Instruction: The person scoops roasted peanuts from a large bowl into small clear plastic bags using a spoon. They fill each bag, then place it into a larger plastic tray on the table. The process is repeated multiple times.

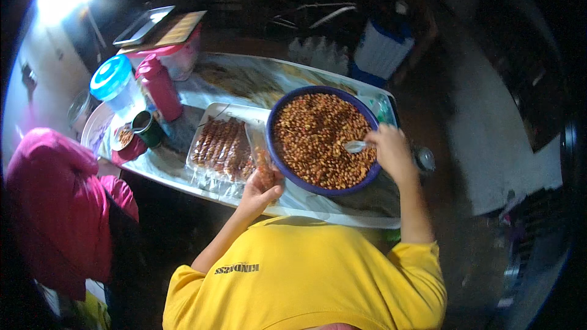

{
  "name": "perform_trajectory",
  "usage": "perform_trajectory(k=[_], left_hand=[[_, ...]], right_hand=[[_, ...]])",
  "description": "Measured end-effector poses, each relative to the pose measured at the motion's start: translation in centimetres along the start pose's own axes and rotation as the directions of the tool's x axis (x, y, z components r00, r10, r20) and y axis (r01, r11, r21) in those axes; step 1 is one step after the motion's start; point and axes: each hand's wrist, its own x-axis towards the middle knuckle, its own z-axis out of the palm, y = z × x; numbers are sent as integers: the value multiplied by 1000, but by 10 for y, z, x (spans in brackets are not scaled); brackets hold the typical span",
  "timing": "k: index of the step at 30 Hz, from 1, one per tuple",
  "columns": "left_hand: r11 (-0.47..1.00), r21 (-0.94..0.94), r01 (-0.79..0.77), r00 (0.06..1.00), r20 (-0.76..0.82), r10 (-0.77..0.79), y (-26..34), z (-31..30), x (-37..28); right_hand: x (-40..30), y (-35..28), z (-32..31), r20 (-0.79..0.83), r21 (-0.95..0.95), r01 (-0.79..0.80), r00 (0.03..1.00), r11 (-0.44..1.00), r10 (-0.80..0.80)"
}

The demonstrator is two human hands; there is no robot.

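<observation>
A wide purple basin (pixel 272 158) full of roasted peanuts (pixel 321 137) stands before me on the table. Over its right side, my right hand (pixel 390 149) grips a small light-coloured spoon (pixel 355 146), its bowl at the surface of the peanuts. Left of the basin, my left hand (pixel 262 192) holds a narrow clear plastic bag (pixel 262 158) upright, with peanuts in its lower part. Close by that hand is a white tray (pixel 215 109) bearing several slim plastic packs of peanuts (pixel 220 144) laid side by side.
The marble-patterned table (pixel 229 73) also carries a pink bottle (pixel 158 87), a blue-lidded container (pixel 117 82), a dark green cup (pixel 147 128) and a small dish of peanuts (pixel 123 137). A person in a pink top (pixel 55 201) is at the left. Behind the table stands a blue-and-white cooler (pixel 381 50).
</observation>
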Motion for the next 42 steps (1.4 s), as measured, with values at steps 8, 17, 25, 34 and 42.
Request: perform_trajectory(k=[8, 17, 25, 34, 42], left_hand=[[972, 229, -48, 999, 9, 47, 4, 1, 18], [872, 488, -35, 994, 106, -19, 5, 12, 19], [926, 378, -23, 982, 184, -51, 10, 24, 16], [951, 269, -149, 987, 97, 127, 16, -3, 12], [885, 410, -219, 974, 40, 223, 34, -4, 38]], right_hand=[[-50, -8, 44, -33, 161, -149, 987, 976, 156], [-48, -52, 21, -155, 726, -25, 968, 687, 199], [7, -109, -3, -424, 770, 459, 887, 443, -182], [55, -88, -66, -496, 648, 452, 861, 613, -110], [111, -75, -78, -556, 486, 480, 815, 730, -165]])
